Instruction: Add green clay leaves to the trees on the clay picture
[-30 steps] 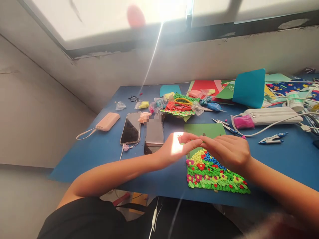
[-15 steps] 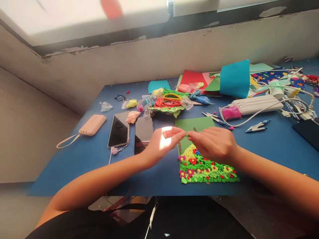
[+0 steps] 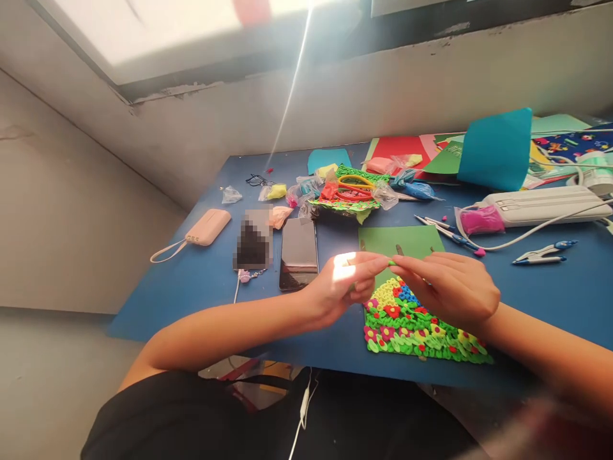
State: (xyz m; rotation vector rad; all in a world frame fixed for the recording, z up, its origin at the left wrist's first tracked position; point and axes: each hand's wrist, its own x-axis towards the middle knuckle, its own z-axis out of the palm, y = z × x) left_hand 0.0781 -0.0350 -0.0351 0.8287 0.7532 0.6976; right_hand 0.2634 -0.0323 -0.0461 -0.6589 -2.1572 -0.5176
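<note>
Between the fingertips of both hands is a tiny piece of green modelling clay [image 3: 391, 262]. My left hand [image 3: 347, 281] pinches it from the left, lit by a patch of sun. My right hand [image 3: 447, 284] meets it from the right with its fingers together. Below them lies a green card [image 3: 383, 237] whose lower part is covered with a clay flower picture [image 3: 407, 332] of green leaves and red, pink, yellow and blue blooms. Brown clay strips [image 3: 399, 250] stand out on the card's bare upper part. My right hand hides some of the card.
Left on the blue table [image 3: 182, 303] are a pink power bank [image 3: 209, 227], a black phone [image 3: 299, 246] and a blurred-out item [image 3: 253, 243]. Behind sit bagged clay [image 3: 276, 191] and scissors [image 3: 355, 191]. Rightward lie compasses [image 3: 543, 253], pink clay [image 3: 481, 219] and a white power bank [image 3: 550, 206].
The view has swung to the left, so the table's things appear further right. Both hands still hold the green clay above the card, their fingers slightly shifted.
</note>
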